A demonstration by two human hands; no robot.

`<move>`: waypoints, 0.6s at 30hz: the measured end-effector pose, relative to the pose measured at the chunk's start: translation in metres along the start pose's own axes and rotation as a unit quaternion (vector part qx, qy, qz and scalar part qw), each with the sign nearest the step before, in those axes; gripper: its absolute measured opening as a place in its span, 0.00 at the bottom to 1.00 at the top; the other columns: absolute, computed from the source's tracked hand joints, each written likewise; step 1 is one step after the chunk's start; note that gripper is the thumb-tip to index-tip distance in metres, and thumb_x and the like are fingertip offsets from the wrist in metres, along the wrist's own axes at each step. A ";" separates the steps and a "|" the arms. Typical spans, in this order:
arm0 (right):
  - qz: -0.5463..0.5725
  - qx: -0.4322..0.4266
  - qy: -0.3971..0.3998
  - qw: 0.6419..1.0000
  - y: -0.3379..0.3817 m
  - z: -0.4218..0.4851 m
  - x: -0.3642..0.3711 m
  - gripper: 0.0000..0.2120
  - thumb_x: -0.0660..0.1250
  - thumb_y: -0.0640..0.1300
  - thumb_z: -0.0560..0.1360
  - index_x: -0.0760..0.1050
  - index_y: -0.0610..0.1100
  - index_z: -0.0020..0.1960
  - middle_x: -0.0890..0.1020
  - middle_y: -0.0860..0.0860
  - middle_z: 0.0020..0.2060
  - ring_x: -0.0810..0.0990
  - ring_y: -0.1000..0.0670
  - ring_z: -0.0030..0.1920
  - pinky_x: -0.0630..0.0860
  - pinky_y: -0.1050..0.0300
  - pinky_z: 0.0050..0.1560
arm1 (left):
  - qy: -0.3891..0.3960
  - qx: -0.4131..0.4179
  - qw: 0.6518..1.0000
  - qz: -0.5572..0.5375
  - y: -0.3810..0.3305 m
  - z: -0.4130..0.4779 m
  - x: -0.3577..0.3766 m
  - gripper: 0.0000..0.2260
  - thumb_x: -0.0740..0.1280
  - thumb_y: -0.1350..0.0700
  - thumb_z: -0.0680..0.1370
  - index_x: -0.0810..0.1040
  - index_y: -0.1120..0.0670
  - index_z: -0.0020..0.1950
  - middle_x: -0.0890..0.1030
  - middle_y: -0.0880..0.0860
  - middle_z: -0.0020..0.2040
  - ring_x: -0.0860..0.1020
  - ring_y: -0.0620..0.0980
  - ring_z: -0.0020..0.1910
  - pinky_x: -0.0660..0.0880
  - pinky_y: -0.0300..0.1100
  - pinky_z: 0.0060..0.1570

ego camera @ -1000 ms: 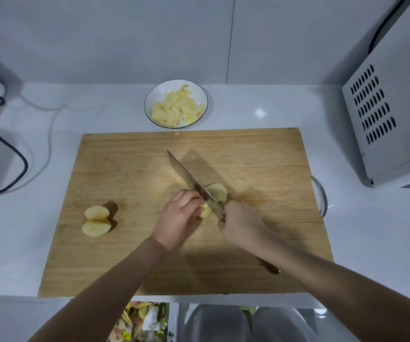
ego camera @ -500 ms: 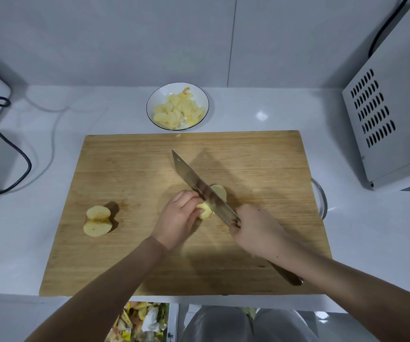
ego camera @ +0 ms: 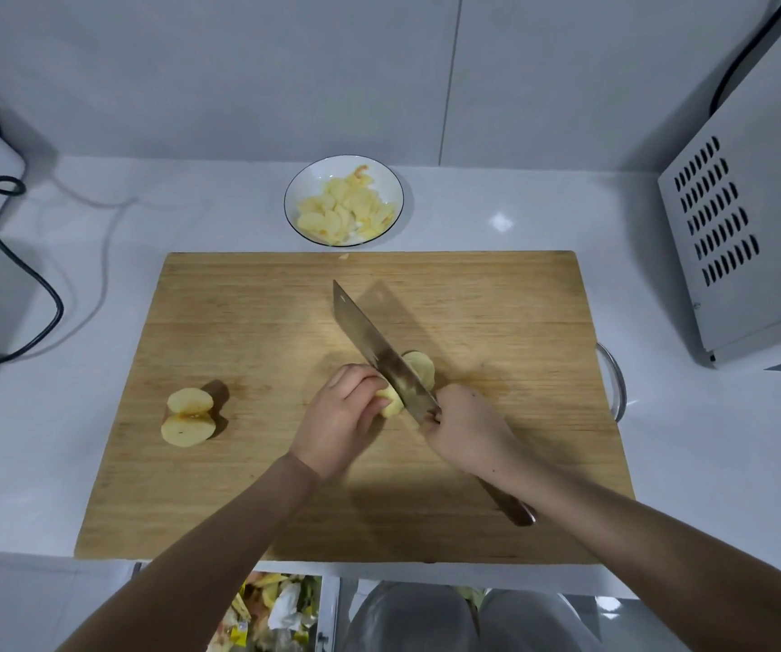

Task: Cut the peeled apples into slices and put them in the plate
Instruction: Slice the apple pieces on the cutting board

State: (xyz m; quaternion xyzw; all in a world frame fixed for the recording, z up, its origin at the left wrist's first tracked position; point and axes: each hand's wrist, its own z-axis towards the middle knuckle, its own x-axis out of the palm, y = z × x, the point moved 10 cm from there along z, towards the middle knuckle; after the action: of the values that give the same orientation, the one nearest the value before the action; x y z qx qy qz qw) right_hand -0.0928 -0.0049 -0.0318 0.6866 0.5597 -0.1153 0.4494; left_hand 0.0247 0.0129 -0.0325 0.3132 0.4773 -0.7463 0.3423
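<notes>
Far left of the frame, a black cable [ego camera: 17, 284] looped across the white surface [ego camera: 708, 463], well out of the action. On to the cutting board [ego camera: 238, 487]. At its left side sat an uncut apple piece [ego camera: 187, 416], peeled and browning a little at the core, alone and well apart from both hands. That one was waiting its turn.

Upper centre, just beyond the board's far edge, the plate [ego camera: 290, 200] already held a good heap of apple slices [ego camera: 346, 209], so a fair share of the job looked done.

In the centre of the board, the left hand [ego camera: 339, 416] was curled over the apple chunk [ego camera: 390, 401], fingertips tucked back and pinning it down. The knife [ego camera: 369, 336] lay hard against those knuckles, blade angled toward the upper left, edge down in the fruit. Just right of the blade, a few cut slices [ego camera: 421, 367] leaned together on the board, not yet in the plate.

Next came the right hand [ego camera: 468, 428], wrapped tight round the knife at the top of the handle, with the dark handle end poking out below the wrist toward the lower right.

At the right edge stood a grey vented appliance [ego camera: 755, 228], and at the bottom of the frame, below the board, was a bin of peelings [ego camera: 275, 609].

By my reading this was somewhere past halfway. The chunk under the blade looked to need a few more cuts, the loose slices needed carrying to the plate, and the left-hand piece was all to do.
</notes>
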 end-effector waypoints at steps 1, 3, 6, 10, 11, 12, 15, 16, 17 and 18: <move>0.006 -0.001 -0.002 1.000 -0.002 -0.003 -0.003 0.08 0.60 0.42 0.77 0.71 0.44 0.40 0.73 0.52 0.31 0.73 0.55 0.28 0.68 0.64 0.26 | -0.002 -0.004 1.000 0.000 0.000 0.000 -0.001 0.08 0.65 0.58 0.74 0.79 0.62 0.47 0.79 0.57 0.47 0.74 0.51 0.51 0.72 0.41 0.52; 0.000 -0.007 -0.004 1.000 -0.002 -0.010 -0.008 0.08 0.60 0.43 0.77 0.71 0.45 0.39 0.73 0.52 0.31 0.72 0.56 0.27 0.67 0.66 0.25 | 0.000 -0.006 1.000 0.004 0.000 0.000 -0.001 0.09 0.64 0.57 0.75 0.79 0.62 0.47 0.79 0.57 0.47 0.73 0.51 0.51 0.71 0.40 0.53; -0.022 -0.023 -0.001 0.999 0.002 -0.021 -0.012 0.08 0.60 0.43 0.78 0.71 0.45 0.40 0.73 0.52 0.31 0.72 0.56 0.27 0.68 0.65 0.25 | 0.008 -0.010 1.000 0.006 0.001 0.000 -0.001 0.10 0.63 0.56 0.76 0.79 0.62 0.47 0.79 0.56 0.47 0.73 0.50 0.51 0.71 0.40 0.52; -0.042 -0.023 -0.003 0.999 0.008 -0.027 -0.014 0.12 0.59 0.43 0.78 0.67 0.47 0.35 0.73 0.52 0.32 0.73 0.55 0.29 0.73 0.61 0.30 | 0.015 -0.015 1.000 0.006 0.003 0.000 0.000 0.09 0.63 0.56 0.76 0.79 0.61 0.47 0.79 0.56 0.47 0.73 0.50 0.50 0.71 0.40 0.50; -0.043 -0.021 -0.004 0.999 0.009 -0.027 -0.014 0.11 0.59 0.43 0.78 0.67 0.47 0.36 0.73 0.52 0.32 0.73 0.54 0.29 0.75 0.60 0.32 | 0.015 -0.013 1.000 0.005 0.003 0.000 0.001 0.09 0.63 0.57 0.76 0.79 0.61 0.47 0.79 0.56 0.47 0.73 0.50 0.49 0.71 0.40 0.50; -0.046 -0.019 -0.006 0.999 0.010 -0.027 -0.015 0.10 0.59 0.43 0.78 0.69 0.46 0.37 0.73 0.52 0.32 0.73 0.53 0.30 0.76 0.58 0.33 | 0.014 -0.011 1.000 0.003 0.003 0.001 0.001 0.09 0.64 0.57 0.75 0.79 0.61 0.47 0.79 0.56 0.47 0.73 0.50 0.49 0.71 0.40 0.50; -0.059 -0.016 -0.006 0.998 0.012 -0.024 -0.014 0.07 0.59 0.42 0.77 0.72 0.42 0.42 0.73 0.51 0.33 0.75 0.51 0.33 0.76 0.57 0.35 | 0.008 -0.005 1.000 0.001 0.003 0.000 0.001 0.07 0.65 0.58 0.75 0.79 0.62 0.47 0.79 0.56 0.47 0.73 0.51 0.49 0.72 0.41 0.49; -0.060 -0.016 -0.006 0.998 0.013 -0.021 -0.013 0.07 0.59 0.42 0.77 0.73 0.42 0.43 0.73 0.51 0.33 0.76 0.50 0.33 0.75 0.57 0.34 | 0.005 -0.005 1.000 0.001 0.003 0.000 0.001 0.07 0.65 0.58 0.75 0.79 0.62 0.47 0.79 0.56 0.47 0.73 0.51 0.49 0.72 0.42 0.49; -0.064 -0.015 -0.005 0.998 0.013 -0.019 -0.012 0.07 0.59 0.42 0.77 0.73 0.42 0.43 0.73 0.51 0.33 0.75 0.51 0.33 0.74 0.59 0.32 | 0.003 -0.004 1.000 0.002 0.003 0.000 0.001 0.07 0.66 0.58 0.75 0.79 0.62 0.47 0.79 0.56 0.47 0.74 0.51 0.49 0.72 0.42 0.49; -0.070 -0.012 -0.004 0.997 0.013 -0.016 -0.009 0.07 0.59 0.42 0.77 0.72 0.42 0.42 0.73 0.51 0.33 0.75 0.51 0.33 0.72 0.60 0.30 | 0.000 -0.002 1.000 0.002 0.003 -0.001 0.001 0.07 0.66 0.59 0.74 0.79 0.62 0.47 0.79 0.56 0.47 0.74 0.51 0.49 0.72 0.42 0.49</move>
State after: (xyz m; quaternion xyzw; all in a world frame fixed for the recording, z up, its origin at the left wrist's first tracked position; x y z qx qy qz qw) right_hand -0.0896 0.0014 -0.0103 0.6400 0.6058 -0.1424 0.4507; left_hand 0.0266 0.0124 -0.0345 0.3132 0.4785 -0.7444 0.3447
